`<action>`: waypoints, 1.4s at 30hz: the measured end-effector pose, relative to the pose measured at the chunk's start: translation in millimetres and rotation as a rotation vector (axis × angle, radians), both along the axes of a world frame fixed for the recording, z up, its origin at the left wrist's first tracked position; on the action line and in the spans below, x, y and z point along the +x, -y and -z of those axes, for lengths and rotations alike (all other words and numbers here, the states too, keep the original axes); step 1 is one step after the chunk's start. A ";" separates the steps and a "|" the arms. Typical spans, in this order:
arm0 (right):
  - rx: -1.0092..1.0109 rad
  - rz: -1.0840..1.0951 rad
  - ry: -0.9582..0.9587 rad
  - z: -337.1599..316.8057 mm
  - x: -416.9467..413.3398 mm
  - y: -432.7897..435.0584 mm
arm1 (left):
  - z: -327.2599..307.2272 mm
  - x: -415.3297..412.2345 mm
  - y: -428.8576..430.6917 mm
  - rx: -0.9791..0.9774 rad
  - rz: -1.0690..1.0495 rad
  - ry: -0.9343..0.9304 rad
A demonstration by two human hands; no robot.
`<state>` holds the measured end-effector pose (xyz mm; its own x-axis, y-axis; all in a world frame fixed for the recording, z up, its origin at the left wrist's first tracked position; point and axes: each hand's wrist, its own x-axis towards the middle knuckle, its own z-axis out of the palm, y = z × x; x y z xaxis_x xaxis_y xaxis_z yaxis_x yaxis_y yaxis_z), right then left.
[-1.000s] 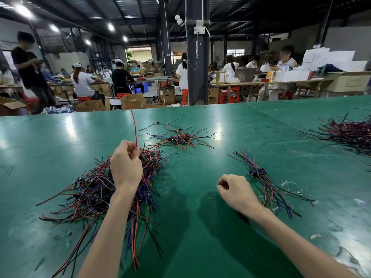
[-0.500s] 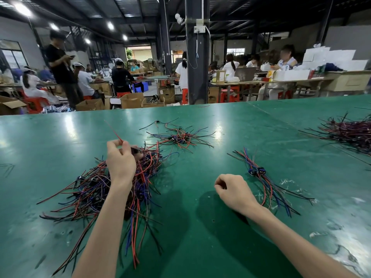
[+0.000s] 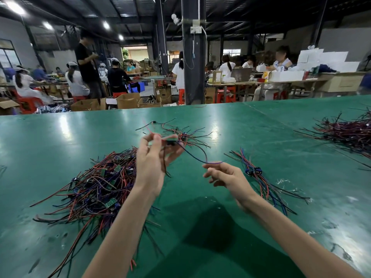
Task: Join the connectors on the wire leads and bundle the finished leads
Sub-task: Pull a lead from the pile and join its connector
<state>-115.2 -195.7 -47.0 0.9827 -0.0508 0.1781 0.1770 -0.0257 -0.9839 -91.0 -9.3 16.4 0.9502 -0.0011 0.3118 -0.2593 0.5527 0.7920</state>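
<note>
My left hand (image 3: 154,157) is raised above the green table (image 3: 60,141) and holds a wire lead (image 3: 192,155) with a dark connector between its fingers. From there the blue wire sags rightward to my right hand (image 3: 224,175), whose fingertips pinch its far end. A big heap of red, blue and black leads (image 3: 96,181) with small green boards lies under and left of my left hand. A small bunch of leads with blue connectors (image 3: 259,177) lies right of my right hand. A smaller tangle (image 3: 186,135) lies behind my left hand.
Another dark pile of leads (image 3: 349,133) lies at the table's far right. Bits of white scrap (image 3: 285,181) lie near the small bunch. Beyond the table's far edge stand a black pillar (image 3: 193,77), cardboard boxes and several seated and standing workers.
My left hand lifted a lead out of the heap and moved right. My right hand rose off the table, uncurled from a fist and took the lead's blue wire end.
</note>
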 end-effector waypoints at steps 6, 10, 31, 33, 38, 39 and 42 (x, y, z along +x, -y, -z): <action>0.266 -0.253 -0.040 -6.9 -3.7 9.5 | 23.1 -4.5 27.7 0.009 0.177 -0.181; 0.430 -0.352 -0.095 -10.5 -4.2 13.5 | 31.5 -2.9 30.4 0.019 0.214 -0.243; 0.333 -0.002 -0.017 -6.3 3.4 13.7 | 55.3 -7.8 39.4 0.959 0.211 -0.041; 0.264 0.060 0.008 -4.8 3.9 11.5 | 57.4 -9.2 41.3 1.151 0.132 0.065; 0.235 0.072 0.036 -5.3 2.3 10.6 | 59.7 -11.3 44.7 1.232 0.065 0.112; 0.227 0.077 0.039 -5.4 1.8 10.0 | 60.6 -11.9 45.5 1.252 0.053 0.118; 0.215 0.099 0.031 -5.9 1.2 8.6 | 61.7 -12.7 48.9 1.314 0.030 0.142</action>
<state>-114.0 -204.3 -41.2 0.9653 -0.1864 0.1829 0.2142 0.1647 -0.9628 -103.7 -58.2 -45.3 0.9039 -0.3974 0.1583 -0.3849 -0.5940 0.7065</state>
